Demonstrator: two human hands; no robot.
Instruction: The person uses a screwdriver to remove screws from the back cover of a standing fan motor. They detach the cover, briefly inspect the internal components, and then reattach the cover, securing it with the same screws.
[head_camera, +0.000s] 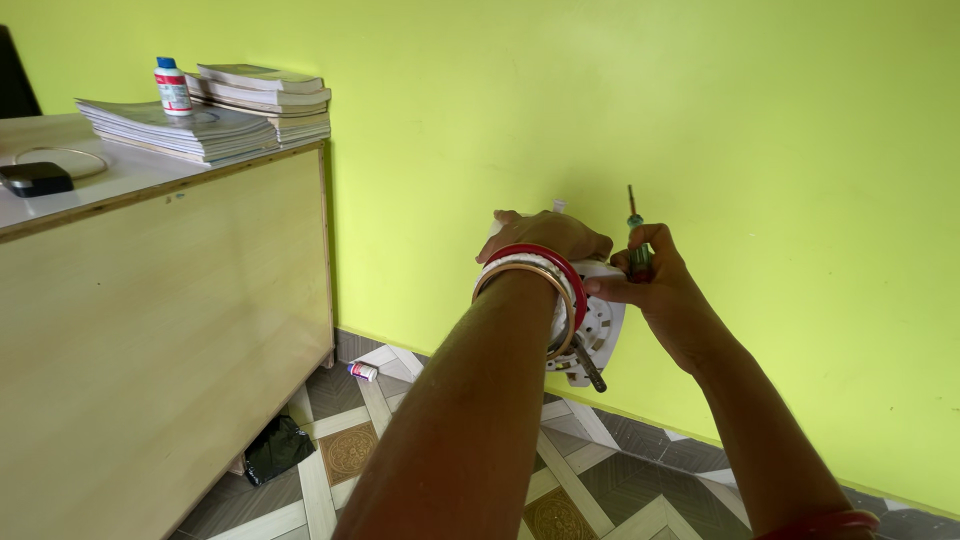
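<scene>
My left hand (545, 235) grips the top of a white round device (598, 325) with vent holes, held up against the green wall. Red, white and gold bangles ring that wrist and hide part of the device. A metal pin sticks out at the device's lower edge. My right hand (650, 275) holds a small green-handled screwdriver (637, 245) upright, its thin shaft pointing up, while the thumb rests on the device's right side.
A light wooden cabinet (160, 330) stands at the left with stacked books (215, 115), a small white bottle (172, 86) and a black box (36, 178) on top. On the patterned tile floor lie a small tube (362, 371) and a black bag (275, 448).
</scene>
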